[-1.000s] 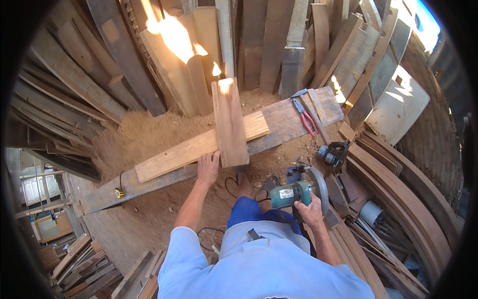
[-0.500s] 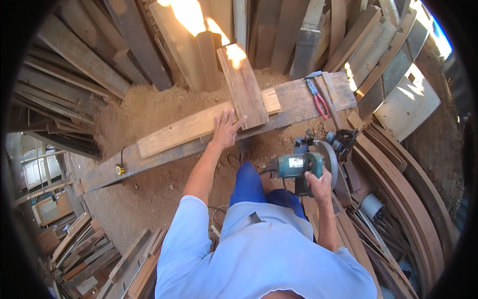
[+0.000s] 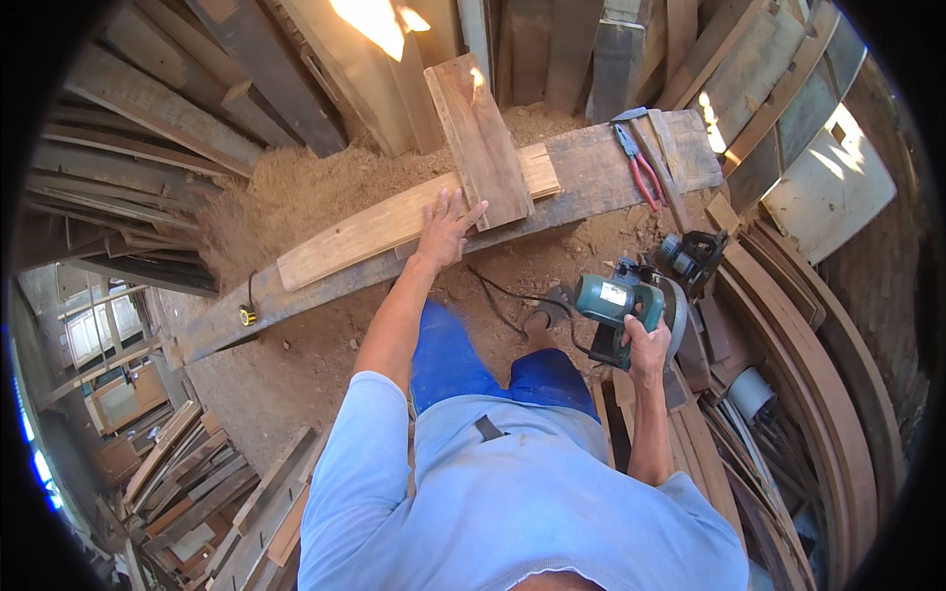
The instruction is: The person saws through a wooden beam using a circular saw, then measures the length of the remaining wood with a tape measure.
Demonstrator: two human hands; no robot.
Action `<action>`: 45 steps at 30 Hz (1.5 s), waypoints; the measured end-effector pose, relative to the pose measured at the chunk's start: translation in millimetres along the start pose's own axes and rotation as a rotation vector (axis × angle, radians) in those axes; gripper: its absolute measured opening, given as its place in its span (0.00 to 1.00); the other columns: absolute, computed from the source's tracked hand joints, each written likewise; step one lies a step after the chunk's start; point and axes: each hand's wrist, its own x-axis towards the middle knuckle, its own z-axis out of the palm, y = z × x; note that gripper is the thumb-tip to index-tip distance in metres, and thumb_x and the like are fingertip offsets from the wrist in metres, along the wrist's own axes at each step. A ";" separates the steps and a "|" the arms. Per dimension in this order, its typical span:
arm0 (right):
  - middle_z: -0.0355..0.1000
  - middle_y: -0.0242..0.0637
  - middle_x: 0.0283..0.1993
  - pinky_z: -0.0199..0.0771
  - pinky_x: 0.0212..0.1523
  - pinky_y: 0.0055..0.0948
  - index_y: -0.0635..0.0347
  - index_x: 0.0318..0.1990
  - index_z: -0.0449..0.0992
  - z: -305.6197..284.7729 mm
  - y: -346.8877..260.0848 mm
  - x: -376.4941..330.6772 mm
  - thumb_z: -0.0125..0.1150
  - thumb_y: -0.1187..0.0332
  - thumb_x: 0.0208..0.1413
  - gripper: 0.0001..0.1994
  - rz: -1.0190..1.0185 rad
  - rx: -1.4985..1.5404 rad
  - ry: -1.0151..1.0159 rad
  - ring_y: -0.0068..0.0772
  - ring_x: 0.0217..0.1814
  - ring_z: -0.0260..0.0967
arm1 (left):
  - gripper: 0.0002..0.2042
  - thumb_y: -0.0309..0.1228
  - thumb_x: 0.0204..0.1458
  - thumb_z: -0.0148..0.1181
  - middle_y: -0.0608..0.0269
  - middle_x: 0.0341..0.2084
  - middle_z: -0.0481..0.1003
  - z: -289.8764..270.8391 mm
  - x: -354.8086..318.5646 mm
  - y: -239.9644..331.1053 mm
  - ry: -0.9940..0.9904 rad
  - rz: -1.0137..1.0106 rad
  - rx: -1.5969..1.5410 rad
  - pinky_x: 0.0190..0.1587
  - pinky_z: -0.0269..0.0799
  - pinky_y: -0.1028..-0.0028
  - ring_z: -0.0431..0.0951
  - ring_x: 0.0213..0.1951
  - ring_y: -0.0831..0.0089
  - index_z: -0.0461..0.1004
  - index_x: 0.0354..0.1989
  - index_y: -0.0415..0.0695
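Observation:
My left hand [image 3: 446, 230] lies flat with fingers spread on a long pale plank [image 3: 374, 230] that rests on a wide grey beam [image 3: 591, 172]. A shorter brown board [image 3: 479, 138] crosses the plank at an angle, its near end just right of my fingers. My right hand [image 3: 644, 347] grips the handle of a green circular saw [image 3: 631, 307], held in the air below the beam and to the right, its blade guard facing right. A black cord [image 3: 498, 295] trails from the saw across the dirt.
Red-handled pliers [image 3: 641, 167] lie on the beam's right end. A yellow tape measure [image 3: 246, 315] sits at its left end. Another power tool [image 3: 690, 254] rests behind the saw. Stacked planks lean all around, curved wood strips [image 3: 818, 384] at right, sawdust [image 3: 296, 187] on the ground.
My left hand slid forward onto the pale plank beside the brown board. My right hand lifted the saw slightly higher and rightward. The view shifted as my head moved.

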 end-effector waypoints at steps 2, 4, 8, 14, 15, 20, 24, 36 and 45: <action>0.71 0.29 0.30 0.66 0.25 0.24 0.66 0.50 0.75 -2.3 8.4 1.7 0.67 0.74 0.56 0.15 -0.007 0.027 -0.001 0.21 0.23 0.66 | 0.47 0.23 0.52 0.67 0.45 0.79 0.48 1.9 0.4 -3.1 0.016 -0.003 0.005 0.76 0.41 0.35 0.43 0.80 0.42 0.54 0.77 0.77; 0.71 0.30 0.32 0.67 0.26 0.25 0.65 0.51 0.74 -4.8 11.3 2.2 0.67 0.73 0.57 0.15 0.029 0.028 0.003 0.21 0.25 0.66 | 0.48 0.22 0.51 0.68 0.45 0.79 0.48 3.4 0.0 -1.3 0.034 -0.012 -0.003 0.75 0.42 0.33 0.44 0.79 0.41 0.54 0.77 0.77; 0.71 0.30 0.34 0.69 0.27 0.26 0.64 0.51 0.73 -4.3 18.1 1.5 0.68 0.73 0.58 0.15 0.080 0.067 0.048 0.22 0.25 0.68 | 0.48 0.21 0.49 0.69 0.44 0.79 0.48 4.5 0.7 -0.4 0.053 0.000 -0.006 0.74 0.43 0.31 0.44 0.79 0.40 0.55 0.77 0.77; 0.73 0.33 0.38 0.71 0.27 0.26 0.67 0.52 0.73 15.3 1.0 -6.9 0.67 0.74 0.57 0.16 0.075 0.142 0.087 0.23 0.27 0.69 | 0.47 0.21 0.50 0.67 0.44 0.78 0.49 3.2 -2.0 5.0 0.060 0.000 -0.013 0.75 0.42 0.32 0.44 0.79 0.40 0.56 0.77 0.76; 0.72 0.33 0.38 0.71 0.27 0.26 0.67 0.52 0.73 19.2 -3.2 -7.8 0.67 0.74 0.57 0.16 0.064 0.130 0.066 0.23 0.27 0.69 | 0.47 0.20 0.51 0.66 0.44 0.78 0.49 3.1 -1.3 5.0 0.063 -0.002 -0.016 0.75 0.41 0.33 0.44 0.79 0.40 0.56 0.77 0.76; 0.72 0.32 0.37 0.71 0.27 0.25 0.66 0.51 0.74 36.3 -29.9 -21.6 0.66 0.74 0.57 0.16 0.019 0.013 -0.040 0.22 0.28 0.69 | 0.46 0.19 0.51 0.64 0.44 0.78 0.49 0.0 2.1 3.6 0.051 -0.012 -0.056 0.76 0.40 0.34 0.45 0.79 0.41 0.56 0.77 0.76; 0.70 0.29 0.30 0.68 0.26 0.23 0.67 0.51 0.74 45.3 -59.7 -37.1 0.65 0.74 0.56 0.15 0.030 -0.124 -0.128 0.20 0.26 0.67 | 0.45 0.19 0.52 0.65 0.42 0.78 0.51 0.1 -0.4 1.0 0.041 -0.001 -0.049 0.75 0.41 0.32 0.47 0.78 0.38 0.58 0.76 0.74; 0.73 0.30 0.31 0.67 0.29 0.23 0.66 0.54 0.75 73.0 -81.4 -47.2 0.67 0.71 0.52 0.21 -0.084 -0.313 -0.138 0.19 0.28 0.67 | 0.38 0.22 0.45 0.69 0.44 0.71 0.64 29.3 -1.4 -39.3 0.320 0.376 -0.226 0.78 0.46 0.46 0.53 0.77 0.45 0.64 0.69 0.42; 0.73 0.29 0.31 0.69 0.30 0.23 0.67 0.53 0.76 118.1 -90.9 -53.2 0.67 0.74 0.54 0.18 -0.128 -0.130 -0.044 0.18 0.29 0.68 | 0.33 0.30 0.45 0.72 0.50 0.74 0.61 28.8 4.1 -55.1 0.282 0.475 -0.083 0.78 0.42 0.43 0.51 0.78 0.46 0.73 0.65 0.50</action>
